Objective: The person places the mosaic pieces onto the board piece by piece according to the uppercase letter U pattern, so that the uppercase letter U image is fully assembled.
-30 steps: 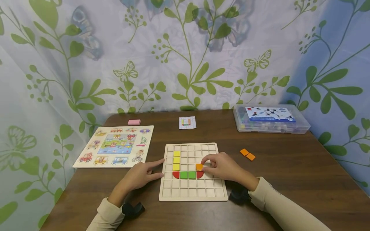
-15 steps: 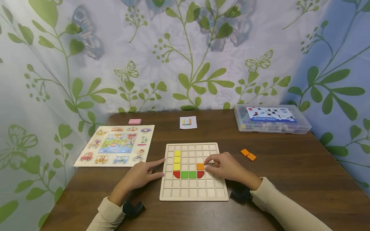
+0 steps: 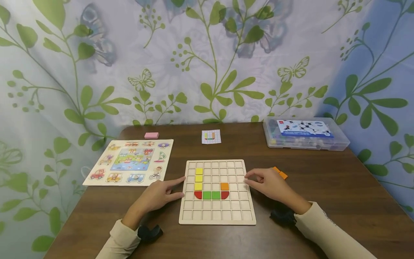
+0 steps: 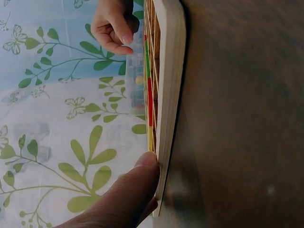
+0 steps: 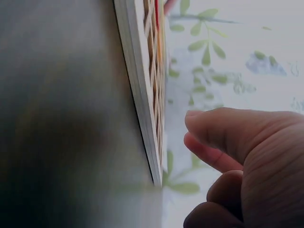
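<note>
A wooden grid board (image 3: 217,210) lies flat on the table. On it, three yellow tiles (image 3: 198,178) form a column above a row of two red corner pieces (image 3: 224,195) with two green tiles (image 3: 211,195) between them. One orange tile (image 3: 224,186) sits above the right red piece. My left hand (image 3: 156,198) touches the board's left edge with thumb and forefinger stretched out. Above the board's right edge hovers my right hand (image 3: 271,182), its thumb and forefinger bent near each other (image 5: 237,147) with nothing between them. Behind that hand, loose orange tiles (image 3: 283,175) are partly hidden.
A small card with a tile pattern (image 3: 211,137) lies behind the board. At the left are a vehicle picture puzzle (image 3: 158,160) and a pink block (image 3: 151,135). A clear plastic case (image 3: 339,138) stands at the back right, before a leaf-print curtain (image 3: 181,72).
My right hand has let go of the orange tile, which stays in its grid square, and has moved right towards the loose orange tiles. The left hand keeps its place at the board's edge.
</note>
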Action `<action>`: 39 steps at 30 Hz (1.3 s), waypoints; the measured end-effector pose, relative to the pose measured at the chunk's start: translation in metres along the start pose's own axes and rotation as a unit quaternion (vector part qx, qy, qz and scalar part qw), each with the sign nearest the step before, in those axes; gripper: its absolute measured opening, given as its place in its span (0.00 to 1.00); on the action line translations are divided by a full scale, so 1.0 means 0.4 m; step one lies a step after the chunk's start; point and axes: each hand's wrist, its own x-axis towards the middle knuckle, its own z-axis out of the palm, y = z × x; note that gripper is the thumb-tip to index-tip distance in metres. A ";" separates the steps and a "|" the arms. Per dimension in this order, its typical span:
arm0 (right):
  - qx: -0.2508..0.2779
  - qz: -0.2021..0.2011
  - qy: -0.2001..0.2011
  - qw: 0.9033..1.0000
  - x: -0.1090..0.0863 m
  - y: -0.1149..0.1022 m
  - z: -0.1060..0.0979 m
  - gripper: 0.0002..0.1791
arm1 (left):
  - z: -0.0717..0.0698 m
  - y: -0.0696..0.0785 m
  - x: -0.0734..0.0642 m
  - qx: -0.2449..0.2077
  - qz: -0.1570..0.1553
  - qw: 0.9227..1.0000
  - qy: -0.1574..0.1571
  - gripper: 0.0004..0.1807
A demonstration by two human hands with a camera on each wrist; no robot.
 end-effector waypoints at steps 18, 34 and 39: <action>-0.073 0.042 0.047 0.995 -0.075 0.112 -0.103 0.07 | -0.005 0.003 -0.001 0.000 -0.003 1.000 -0.004 0.35; -0.064 0.061 0.006 0.996 -0.106 0.164 -0.183 0.17 | -0.007 0.011 -0.001 -0.004 -0.009 1.000 -0.004 0.35; -0.053 0.079 -0.004 0.995 -0.115 0.180 -0.198 0.20 | -0.005 0.013 -0.003 -0.006 -0.010 1.000 -0.006 0.35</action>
